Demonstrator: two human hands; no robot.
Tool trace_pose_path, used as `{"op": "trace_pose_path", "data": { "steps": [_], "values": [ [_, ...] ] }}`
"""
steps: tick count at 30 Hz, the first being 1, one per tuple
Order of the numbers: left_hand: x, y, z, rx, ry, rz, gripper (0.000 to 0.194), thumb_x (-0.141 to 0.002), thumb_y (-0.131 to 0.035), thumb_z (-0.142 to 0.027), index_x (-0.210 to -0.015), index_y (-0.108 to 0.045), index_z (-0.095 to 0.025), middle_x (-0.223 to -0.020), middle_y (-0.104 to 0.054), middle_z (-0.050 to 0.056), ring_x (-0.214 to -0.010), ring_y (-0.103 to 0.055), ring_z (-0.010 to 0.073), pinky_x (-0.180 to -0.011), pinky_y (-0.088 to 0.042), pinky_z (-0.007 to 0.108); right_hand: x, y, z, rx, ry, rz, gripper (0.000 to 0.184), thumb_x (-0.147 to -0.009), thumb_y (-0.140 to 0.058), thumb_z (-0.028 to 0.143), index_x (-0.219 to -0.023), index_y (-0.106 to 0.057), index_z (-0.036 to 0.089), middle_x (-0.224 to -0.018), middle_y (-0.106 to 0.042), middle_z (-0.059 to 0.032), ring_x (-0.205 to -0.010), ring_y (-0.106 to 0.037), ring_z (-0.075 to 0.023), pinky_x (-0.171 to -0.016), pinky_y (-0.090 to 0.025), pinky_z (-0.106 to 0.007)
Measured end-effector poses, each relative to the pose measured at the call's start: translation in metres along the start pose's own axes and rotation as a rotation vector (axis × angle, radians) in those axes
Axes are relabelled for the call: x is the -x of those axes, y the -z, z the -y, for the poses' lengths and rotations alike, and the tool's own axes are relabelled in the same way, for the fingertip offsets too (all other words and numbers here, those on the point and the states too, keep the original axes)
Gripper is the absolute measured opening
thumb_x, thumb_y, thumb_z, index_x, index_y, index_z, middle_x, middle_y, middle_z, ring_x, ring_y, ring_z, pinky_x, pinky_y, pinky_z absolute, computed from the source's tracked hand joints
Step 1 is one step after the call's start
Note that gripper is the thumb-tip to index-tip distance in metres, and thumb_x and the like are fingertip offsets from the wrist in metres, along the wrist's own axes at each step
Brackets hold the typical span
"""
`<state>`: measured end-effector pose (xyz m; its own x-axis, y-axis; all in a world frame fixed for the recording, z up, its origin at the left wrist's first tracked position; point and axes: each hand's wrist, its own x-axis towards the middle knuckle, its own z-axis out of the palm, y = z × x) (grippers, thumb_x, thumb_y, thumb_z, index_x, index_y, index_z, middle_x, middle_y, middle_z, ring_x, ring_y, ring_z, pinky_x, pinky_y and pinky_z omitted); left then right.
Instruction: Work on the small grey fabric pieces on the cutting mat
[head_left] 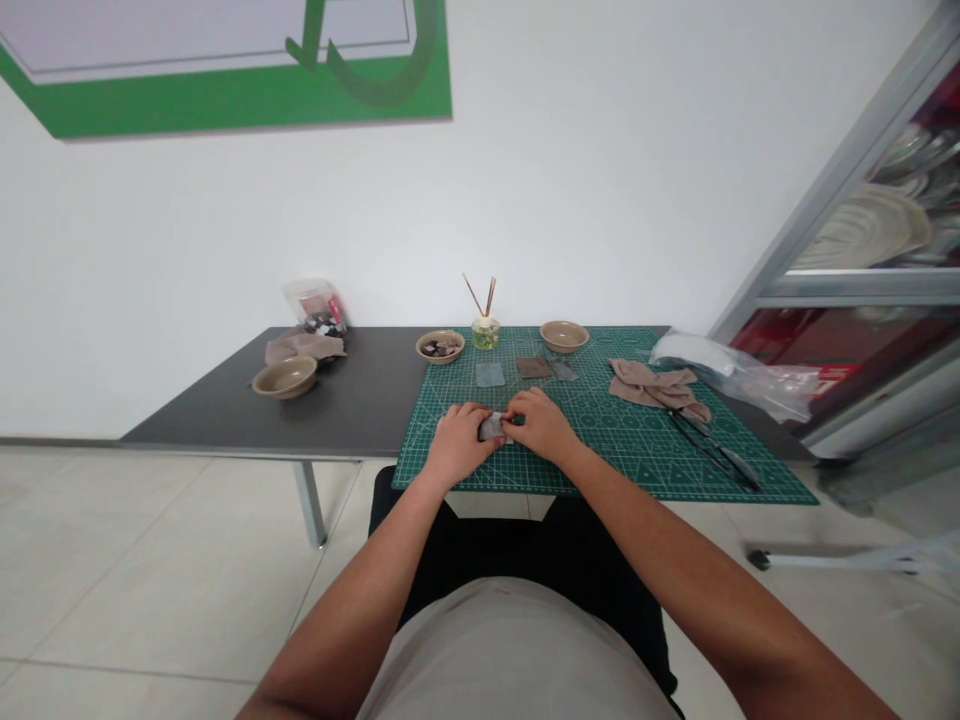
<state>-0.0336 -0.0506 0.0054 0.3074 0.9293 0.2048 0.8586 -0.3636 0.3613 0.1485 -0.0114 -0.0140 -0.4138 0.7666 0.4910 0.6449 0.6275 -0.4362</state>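
Near the front edge of the green cutting mat [600, 450], both hands meet at a small grey, flat-looking piece [491, 427]. My left hand [459, 442] is closed around its left side, thumb along the near edge. From the right, my right hand [546, 428] pinches at the other edge, fingertips bent down. The fingers cover much of the piece, so its full outline is hidden. Just beyond lie a pale grey square [490, 375], a brown square [533, 368] and a darker grey piece [564, 370], all flat on the mat.
A bowl of small pieces [441, 347], a reed diffuser [486, 331] and another bowl [564, 336] stand along the back. At right lie a brown cloth [656, 385], dark-handled tool [716, 450] and plastic bag [727, 370]. At left are a bowl [285, 377], cloth [304, 346] and clear bag [319, 305].
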Motion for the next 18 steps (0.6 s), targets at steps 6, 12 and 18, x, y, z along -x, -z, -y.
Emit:
{"op": "trace_pose_path", "data": {
  "steps": [6, 12, 18],
  "values": [
    [0.0002, -0.0021, 0.0014, 0.001, -0.001, -0.005, 0.042, -0.083, -0.061, -0.047, -0.118, -0.062, -0.024, -0.121, -0.062, 0.006, -0.11, -0.052, 0.0259, -0.095, -0.043, 0.041, 0.0003, 0.0018, 0.0002, -0.08, 0.1, 0.093, 0.006, -0.077, -0.071, 0.018, -0.074, -0.07, 0.022, -0.087, -0.072, -0.0003, -0.081, -0.057, -0.0171, -0.082, -0.04, -0.034],
    [0.0, -0.0035, 0.0023, -0.006, -0.005, -0.002, 0.043, -0.083, -0.06, -0.048, -0.119, -0.062, -0.024, -0.122, -0.061, 0.006, -0.11, -0.051, 0.0261, -0.096, -0.042, 0.041, 0.0009, -0.0004, 0.0, 0.031, -0.02, 0.008, 0.007, -0.075, -0.072, 0.019, -0.068, -0.069, 0.021, -0.081, -0.07, -0.0028, -0.082, -0.057, -0.0196, -0.082, -0.041, -0.036],
    [0.0003, -0.0037, 0.002, -0.001, -0.007, -0.005, 0.042, -0.084, -0.06, -0.048, -0.118, -0.062, -0.024, -0.122, -0.061, 0.006, -0.111, -0.051, 0.0261, -0.096, -0.042, 0.041, 0.0003, 0.0009, -0.0019, -0.09, 0.091, 0.101, 0.005, -0.079, -0.07, 0.019, -0.079, -0.073, 0.023, -0.091, -0.074, -0.0009, -0.084, -0.062, -0.017, -0.087, -0.04, -0.037]
  ]
}}
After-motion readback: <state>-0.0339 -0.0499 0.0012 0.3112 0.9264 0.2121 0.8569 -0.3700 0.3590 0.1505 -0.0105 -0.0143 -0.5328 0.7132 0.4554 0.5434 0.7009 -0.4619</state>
